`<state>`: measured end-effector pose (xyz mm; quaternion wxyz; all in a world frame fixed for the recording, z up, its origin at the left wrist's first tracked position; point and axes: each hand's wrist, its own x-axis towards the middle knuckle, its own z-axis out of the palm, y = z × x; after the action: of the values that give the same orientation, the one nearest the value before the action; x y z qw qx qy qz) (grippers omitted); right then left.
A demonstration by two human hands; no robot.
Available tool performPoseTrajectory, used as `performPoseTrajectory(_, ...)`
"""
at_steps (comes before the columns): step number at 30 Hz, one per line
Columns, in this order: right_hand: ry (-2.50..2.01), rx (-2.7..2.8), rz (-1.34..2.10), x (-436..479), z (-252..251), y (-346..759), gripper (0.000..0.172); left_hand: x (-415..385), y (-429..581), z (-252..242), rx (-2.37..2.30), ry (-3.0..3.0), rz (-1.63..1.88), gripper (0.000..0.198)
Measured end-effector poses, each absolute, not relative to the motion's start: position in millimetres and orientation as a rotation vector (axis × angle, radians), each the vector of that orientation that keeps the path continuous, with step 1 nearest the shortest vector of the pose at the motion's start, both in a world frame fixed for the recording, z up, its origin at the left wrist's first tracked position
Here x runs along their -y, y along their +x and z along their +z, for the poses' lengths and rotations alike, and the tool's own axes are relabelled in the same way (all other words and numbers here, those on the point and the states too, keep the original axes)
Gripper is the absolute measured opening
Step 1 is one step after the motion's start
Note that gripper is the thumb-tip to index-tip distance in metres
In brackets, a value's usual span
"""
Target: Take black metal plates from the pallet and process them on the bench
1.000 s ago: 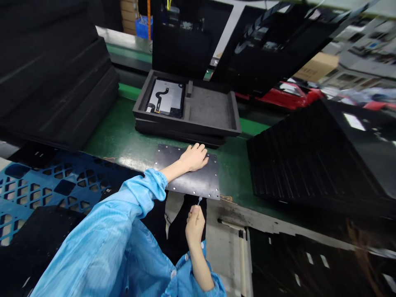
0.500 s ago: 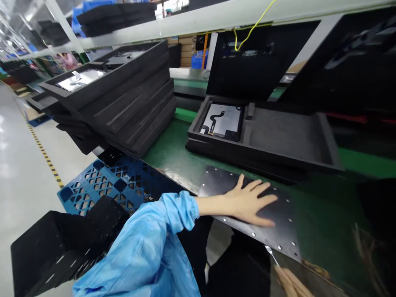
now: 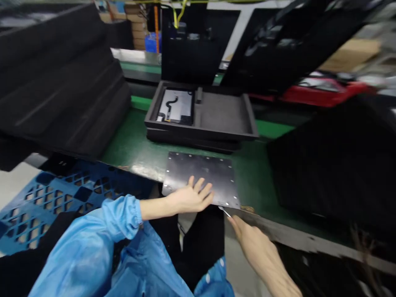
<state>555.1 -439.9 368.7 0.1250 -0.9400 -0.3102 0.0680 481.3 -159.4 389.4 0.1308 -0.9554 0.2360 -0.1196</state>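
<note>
At the far left a stack of black foam trays (image 3: 62, 90) leans over the edge of the green surface (image 3: 133, 144), and below it lies a blue plastic pallet (image 3: 46, 194) with a lattice of openings. The left hand (image 3: 188, 198), coming out of a light blue sleeve (image 3: 102, 235), lies flat with fingers spread on the near edge of a dark metal plate (image 3: 204, 173); its grip is fully open and holds nothing, only pressing on the plate. The plate rests flat on the surface at its near edge, studded with small bright rivets along its border. Behind it, well apart from the hand, sits a black foam tray (image 3: 201, 115) on top of another like it. This tray has two compartments: the left one holds a grey panel with a black flex cable (image 3: 175, 106) lying in it, while the right compartment is bare foam. Just right of the plate's near corner the right hand (image 3: 250, 243) reaches in with its grip pinched around a thin metal tool (image 3: 225, 212), whose tip touches or nearly touches that corner; motion blur hides which. To the right stands a blurred stack of black sheets (image 3: 328, 165), and behind it something red (image 3: 321, 93) lies on the line.
</note>
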Motion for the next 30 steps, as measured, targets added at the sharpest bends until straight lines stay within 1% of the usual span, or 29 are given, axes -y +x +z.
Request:
performPoseTrajectory(4,-2.908,0.897,0.502,432,388,552,0.039,160,478,405,-0.670,-2.827,-0.400,0.044)
performPoseTrajectory(8,-2.972,0.894,0.561,427,400,550,0.037,151,490,438,-0.649,-2.930,-0.360,0.049)
performPoseTrajectory(10,-2.989,0.912,0.560,428,402,551,0.036,146,499,452,-0.644,-2.951,-0.317,0.049)
performPoseTrajectory(13,-2.825,1.037,0.610,424,404,558,0.035,140,507,465,-0.646,-2.980,-0.296,0.048)
performPoseTrajectory(17,-2.515,1.208,0.501,394,404,574,0.034,134,510,471,-0.668,-3.002,-0.309,0.050)
performPoseTrajectory(22,-2.555,1.379,0.299,341,396,603,0.047,133,510,468,-0.678,-3.029,-0.284,0.051)
performPoseTrajectory(24,-2.495,1.474,0.232,326,394,616,0.049,134,510,466,-0.677,-3.048,-0.294,0.052)
performPoseTrajectory(27,-2.368,1.681,0.270,316,394,629,0.039,134,509,467,-0.676,-3.061,-0.318,0.050)
performPoseTrajectory(29,-2.309,1.831,0.301,318,396,632,0.030,134,508,470,-0.666,-3.074,-0.323,0.045)
performPoseTrajectory(30,-2.278,1.902,0.292,321,397,633,0.029,133,507,472,-0.657,-3.082,-0.320,0.043)
